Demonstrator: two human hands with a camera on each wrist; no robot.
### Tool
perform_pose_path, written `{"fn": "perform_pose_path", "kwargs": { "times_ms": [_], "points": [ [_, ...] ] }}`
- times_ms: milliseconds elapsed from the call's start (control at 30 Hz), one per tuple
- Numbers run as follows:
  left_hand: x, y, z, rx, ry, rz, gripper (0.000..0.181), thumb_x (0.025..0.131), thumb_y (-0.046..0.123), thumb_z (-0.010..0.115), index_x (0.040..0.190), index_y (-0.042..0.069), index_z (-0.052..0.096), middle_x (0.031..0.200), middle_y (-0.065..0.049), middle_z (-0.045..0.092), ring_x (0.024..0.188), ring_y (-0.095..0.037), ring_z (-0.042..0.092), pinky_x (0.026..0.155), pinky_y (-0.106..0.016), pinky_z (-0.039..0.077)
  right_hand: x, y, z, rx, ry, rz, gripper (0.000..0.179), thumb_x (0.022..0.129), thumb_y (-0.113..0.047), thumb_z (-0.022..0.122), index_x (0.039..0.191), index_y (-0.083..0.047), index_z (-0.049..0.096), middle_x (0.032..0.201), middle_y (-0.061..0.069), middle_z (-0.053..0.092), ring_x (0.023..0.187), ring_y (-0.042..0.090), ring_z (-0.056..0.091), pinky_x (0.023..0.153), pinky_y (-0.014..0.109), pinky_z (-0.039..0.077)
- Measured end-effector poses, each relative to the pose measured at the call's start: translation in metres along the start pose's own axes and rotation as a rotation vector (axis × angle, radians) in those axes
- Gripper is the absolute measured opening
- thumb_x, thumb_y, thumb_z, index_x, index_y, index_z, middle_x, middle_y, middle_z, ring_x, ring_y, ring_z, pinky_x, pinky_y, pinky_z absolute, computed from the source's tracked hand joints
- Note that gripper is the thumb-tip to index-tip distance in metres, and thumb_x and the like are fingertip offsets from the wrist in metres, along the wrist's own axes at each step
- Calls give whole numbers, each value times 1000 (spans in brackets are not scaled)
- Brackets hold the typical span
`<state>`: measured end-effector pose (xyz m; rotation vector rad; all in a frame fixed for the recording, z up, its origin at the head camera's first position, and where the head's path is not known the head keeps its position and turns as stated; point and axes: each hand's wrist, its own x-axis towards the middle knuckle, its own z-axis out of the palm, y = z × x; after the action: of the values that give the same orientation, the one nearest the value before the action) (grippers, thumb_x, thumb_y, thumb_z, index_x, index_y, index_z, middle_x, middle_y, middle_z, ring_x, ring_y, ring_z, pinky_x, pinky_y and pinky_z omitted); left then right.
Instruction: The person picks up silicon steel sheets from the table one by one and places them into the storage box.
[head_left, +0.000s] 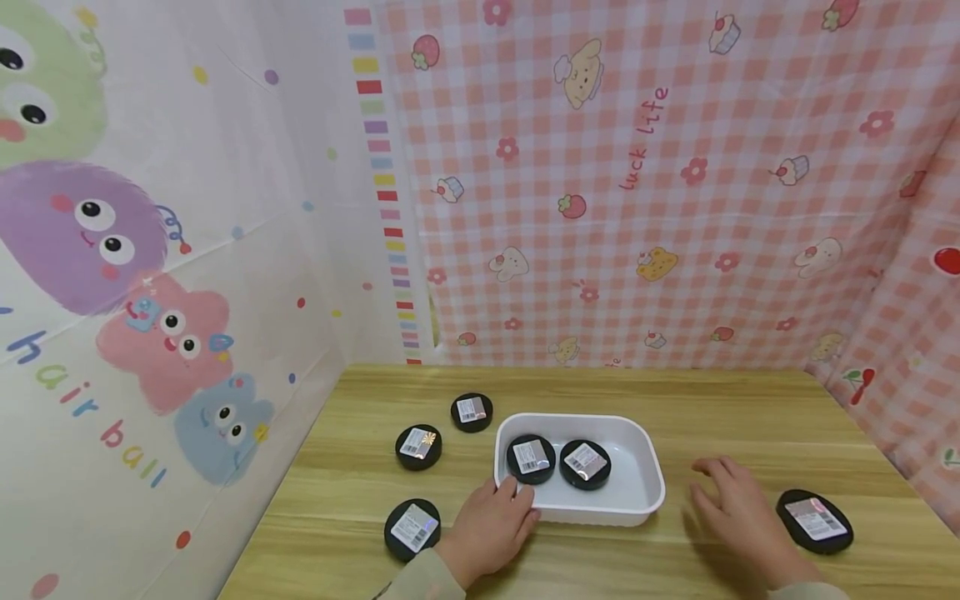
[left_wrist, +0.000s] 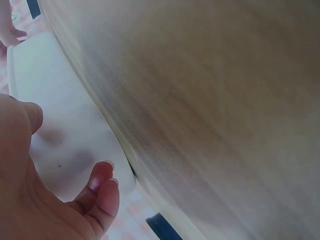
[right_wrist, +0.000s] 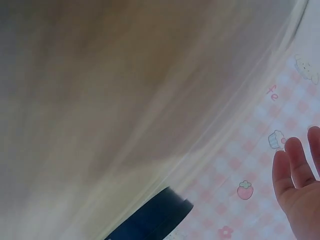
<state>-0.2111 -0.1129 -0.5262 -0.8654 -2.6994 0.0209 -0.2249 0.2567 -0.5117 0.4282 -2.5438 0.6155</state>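
A white rectangular plastic tray (head_left: 655, 479) stands on the table with two black round discs, a left one (head_left: 531, 459) and a right one (head_left: 586, 464), lying flat inside, barcode labels up. At its near left corner my left hand (head_left: 489, 527) grips the rim, fingertips over the edge. The left wrist view has the thumb (left_wrist: 33, 118) against the tray's outer wall (left_wrist: 60, 100), with two fingers bent beside it. My right hand (head_left: 738, 517) holds nothing, its fingers loosely extended, between the tray and another labelled black disc (head_left: 815, 522) on the right.
Left of the tray lie three more labelled black discs: a far one (head_left: 472, 412), a middle one (head_left: 418, 447) and a near one (head_left: 412, 530) beside my left wrist. A pink checked cloth (head_left: 637, 167) hangs behind the wooden table (head_left: 720, 396), a white printed cloth (head_left: 247, 333) at left.
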Motion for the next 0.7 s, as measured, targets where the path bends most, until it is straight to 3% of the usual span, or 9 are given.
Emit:
{"fn": "perform_pose_path", "kwargs": {
  "times_ms": [333,700],
  "points": [
    [2,0,-2,-16,-38,0,26,107,41,43,101,19,53,86,1,49,75,-16,46,71,-28,40,-7,10,-10,14,-92,87,24,88,-10,72,109,0,66,110,22,66,106,46,60,88,62,46],
    [2,0,0,-14,-44,-9,26,107,42,42,101,19,54,86,1,49,76,-15,46,73,-28,40,-16,21,-16,-8,-2,36,23,83,-5,74,104,1,66,104,20,66,102,44,60,87,57,43]
  ]
}}
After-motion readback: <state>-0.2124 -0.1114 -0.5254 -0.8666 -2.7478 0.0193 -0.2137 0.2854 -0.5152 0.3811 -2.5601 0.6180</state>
